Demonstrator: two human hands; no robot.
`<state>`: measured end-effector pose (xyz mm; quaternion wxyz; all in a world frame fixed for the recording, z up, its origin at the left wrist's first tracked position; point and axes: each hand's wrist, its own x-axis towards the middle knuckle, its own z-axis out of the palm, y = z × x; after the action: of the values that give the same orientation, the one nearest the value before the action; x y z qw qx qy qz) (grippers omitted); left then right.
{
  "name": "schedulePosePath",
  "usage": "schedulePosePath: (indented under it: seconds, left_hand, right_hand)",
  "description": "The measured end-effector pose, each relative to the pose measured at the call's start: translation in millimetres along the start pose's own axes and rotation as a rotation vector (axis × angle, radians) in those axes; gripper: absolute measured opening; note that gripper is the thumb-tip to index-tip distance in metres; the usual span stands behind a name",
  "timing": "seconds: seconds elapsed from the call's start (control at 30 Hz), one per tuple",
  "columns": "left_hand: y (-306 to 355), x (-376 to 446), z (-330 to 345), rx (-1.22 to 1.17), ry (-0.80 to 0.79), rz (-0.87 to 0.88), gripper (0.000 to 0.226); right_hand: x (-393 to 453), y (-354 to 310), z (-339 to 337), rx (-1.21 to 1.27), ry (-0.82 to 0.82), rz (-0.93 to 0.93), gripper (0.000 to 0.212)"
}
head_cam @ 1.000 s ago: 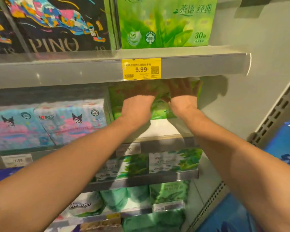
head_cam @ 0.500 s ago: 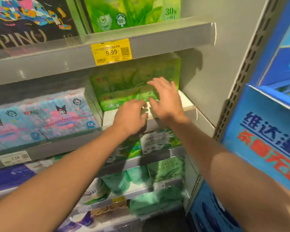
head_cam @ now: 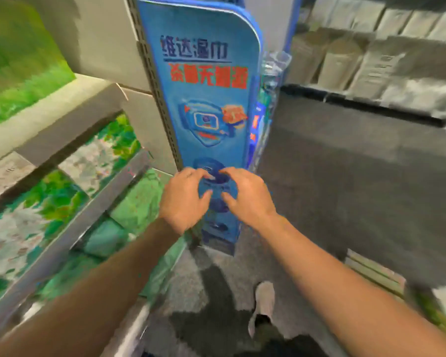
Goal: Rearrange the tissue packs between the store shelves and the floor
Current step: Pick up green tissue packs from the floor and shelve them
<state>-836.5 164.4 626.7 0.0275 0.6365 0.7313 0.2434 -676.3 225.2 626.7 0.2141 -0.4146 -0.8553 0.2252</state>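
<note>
Hands (head_cam: 216,199) — empty, fingers spread

Premises: a retail shop, seen from within an aisle. Grey metal shelves (head_cam: 70,140) stand in tiers on the left, stocked with green-printed tissue packs (head_cam: 26,73) set in rows. A slotted upright post (head_cam: 155,81) carries the shelving. A tall blue advertising panel (head_cam: 206,81) with printed Chinese lettering and product artwork closes the shelf end. Across a dark grey floor (head_cam: 345,181), a second shelf run holds rows of pale packaged goods (head_cam: 371,60), blurred in detail.
</note>
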Motion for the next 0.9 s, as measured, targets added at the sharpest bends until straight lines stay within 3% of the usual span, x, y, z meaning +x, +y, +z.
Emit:
schedulePosePath:
  seconds: [0.4, 0.67, 0.9]
  left_hand:
    - [298.6, -73.4, 211.8, -0.003, -0.615, 0.361, 0.057]
    - [485.5, -137.8, 367.5, -0.021, -0.985, 0.291, 0.064]
    - [541.6, -112.9, 500.3, -0.028, -1.014, 0.285, 0.067]
  right_hand:
    - [-298.9, 234.5, -114.2, -0.062, 0.16, 0.669, 0.056]
    - [-473.1, 424.3, -187.7, 0.03, 0.105, 1.1, 0.052]
    - [-487.0, 559.3, -188.6, 0.007, -0.054, 1.226, 0.055]
